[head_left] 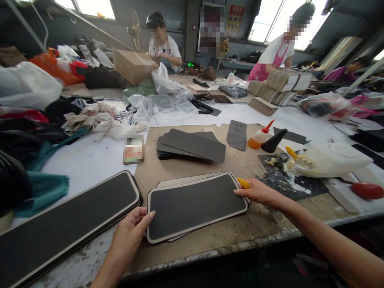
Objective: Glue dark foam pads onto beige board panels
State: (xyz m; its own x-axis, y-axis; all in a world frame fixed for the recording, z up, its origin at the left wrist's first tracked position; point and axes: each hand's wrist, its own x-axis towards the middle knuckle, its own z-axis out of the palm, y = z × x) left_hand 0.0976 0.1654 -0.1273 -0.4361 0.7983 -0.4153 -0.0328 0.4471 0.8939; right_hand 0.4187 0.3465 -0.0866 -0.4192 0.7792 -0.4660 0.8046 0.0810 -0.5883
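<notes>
A dark rectangular panel with rounded corners and a pale border (195,206) lies tilted over similar pieces near the table's front edge. My left hand (132,226) pinches its left end, thumb on top. At the right end, my right hand (255,192) grips the panel's edge with the thumb on its face, and a yellow-handled tool (243,183) pokes out from between its fingers. Behind the panel sits a fanned stack of plain dark grey boards (192,146). Longer dark panels with pale borders (75,212) are piled at the left.
An orange glue bottle (255,140), a black horn-shaped object (274,141) and a white plastic container (339,160) stand to the right. A red object (367,191) lies farther right. Cloth and plastic bags crowd the left. Two people work beyond the table; another is at far right.
</notes>
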